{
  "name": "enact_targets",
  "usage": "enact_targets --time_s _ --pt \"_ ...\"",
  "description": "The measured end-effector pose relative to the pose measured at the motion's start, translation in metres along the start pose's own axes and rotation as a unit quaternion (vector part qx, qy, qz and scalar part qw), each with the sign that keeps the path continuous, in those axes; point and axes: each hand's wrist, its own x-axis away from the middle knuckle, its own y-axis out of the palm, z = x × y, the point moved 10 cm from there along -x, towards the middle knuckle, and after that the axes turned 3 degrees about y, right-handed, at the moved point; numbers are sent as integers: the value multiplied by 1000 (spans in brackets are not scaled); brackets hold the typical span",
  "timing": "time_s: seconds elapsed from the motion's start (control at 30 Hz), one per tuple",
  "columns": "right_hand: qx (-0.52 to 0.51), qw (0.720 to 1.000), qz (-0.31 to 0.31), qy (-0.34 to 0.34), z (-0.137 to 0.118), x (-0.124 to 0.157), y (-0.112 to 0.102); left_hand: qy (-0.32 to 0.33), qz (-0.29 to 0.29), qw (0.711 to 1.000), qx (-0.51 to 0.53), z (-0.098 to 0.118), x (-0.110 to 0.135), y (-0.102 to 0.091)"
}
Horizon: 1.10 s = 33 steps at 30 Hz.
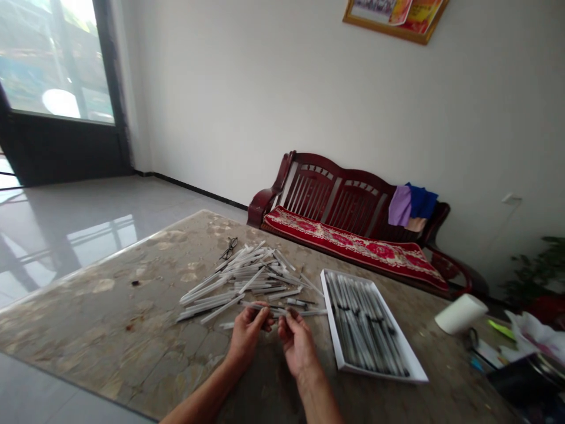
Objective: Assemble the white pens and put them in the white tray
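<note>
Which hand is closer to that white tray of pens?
The right hand is closer to the tray; the left hand sits farther off, by the loose pile of pens.

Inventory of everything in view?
loose pens: many, white with dark tips, heaped on table
white tray: 1, white, right of heap, holding rows of pens
glasses: 1, dark, beside heap
table: 1, mottled beige, under these
paper roll: 1, white, right side of table
wooden bench: 1, dark red, against wall
cushion: 1, red, on bench
cloths: at least 2, purple and blue, on bench
framed picture: 1, gold frame, on wall
plant: 1, green, far right
left hand: 1, at heap's near edge
right hand: 1, beside left hand
</note>
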Motion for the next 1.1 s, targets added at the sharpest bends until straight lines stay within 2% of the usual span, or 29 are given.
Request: enact_targets --time_s 0.13,0.2,0.27,0.33,0.4,0.43,0.47,0.5,0.57,0.67,0.77,0.9,1.0,1.1 --pt "11 999 -40 -4 2 5 12 -10 -10 1000 24 -8 2 6" --pt "31 999 -38 -6 3 6 13 -5 -30 999 8 -12 4 12" --pt "58 998 -17 -27 -9 3 8 4 -57 998 -25 -14 6 18" --pt "103 992 13 -64 -40 -4 -2 5 -91 992 -84 -14 6 23" --pt "176 978 41 -104 -89 -16 -13 4 -132 975 -178 -13 5 25" --pt "238 961 65 -121 -118 -23 -20 7 -150 961 -232 -11 4 24" --pt "337 927 99 -135 -147 -32 -28 16 -164 945 -284 -7 3 22" --pt "459 867 131 -141 -175 -41 -33 31 -173 927 -331 -2 1 19" --pt "538 817 161 -131 -216 -63 -45 74 -180 894 -404 10 -4 12" --pt "645 736 176 -101 -246 -92 -54 119 -192 856 -464 17 -7 6" --pt "743 641 176 -80 -251 -110 -55 128 -204 841 -484 13 -7 4" --pt "828 527 181 -69 -247 -115 -51 127 -222 831 -494 8 -4 4" --pt "863 464 178 -93 -237 -110 -35 131 -237 819 -506 6 -2 6" --pt "884 425 123 -153 -203 -104 2 139 -251 806 -517 6 0 10"
